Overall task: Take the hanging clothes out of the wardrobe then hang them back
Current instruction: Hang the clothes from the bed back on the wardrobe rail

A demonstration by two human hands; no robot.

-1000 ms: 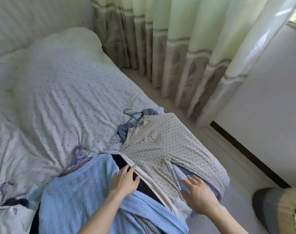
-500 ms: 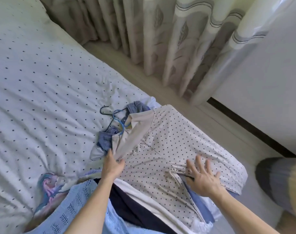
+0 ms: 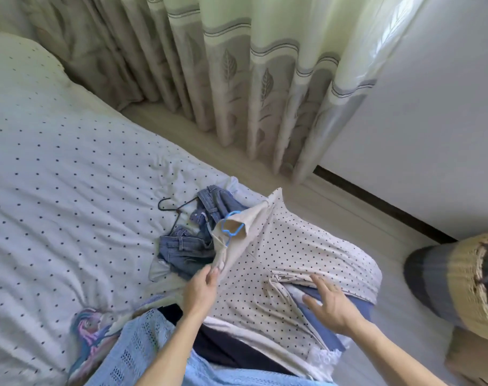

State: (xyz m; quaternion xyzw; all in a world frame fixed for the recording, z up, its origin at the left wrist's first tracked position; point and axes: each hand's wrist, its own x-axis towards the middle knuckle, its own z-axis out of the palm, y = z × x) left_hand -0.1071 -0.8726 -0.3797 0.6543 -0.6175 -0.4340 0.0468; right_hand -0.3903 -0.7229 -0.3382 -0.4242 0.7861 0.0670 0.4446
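A cream polka-dot shirt (image 3: 301,246) lies on top of a pile of clothes at the bed's edge, on a blue hanger (image 3: 231,228) whose hook shows at the collar. My left hand (image 3: 202,288) pinches the shirt's left collar edge and lifts it. My right hand (image 3: 330,302) hovers with spread fingers over the shirt's lower front. Denim shorts (image 3: 187,246) on a black hanger (image 3: 171,208) lie just beyond the collar. A light blue knit top (image 3: 142,346) and a dark garment (image 3: 223,349) lie under my arms.
The bed (image 3: 70,176) has a white dotted cover. Beige leaf-patterned curtains (image 3: 237,79) hang behind a strip of pale floor (image 3: 348,213). A white wall or panel (image 3: 432,135) stands at right. A striped woven object (image 3: 460,282) sits at the right edge.
My left hand moved from the blue knit top up to the shirt's collar and raised it, exposing the blue hanger. My right hand lifted slightly off the shirt front.
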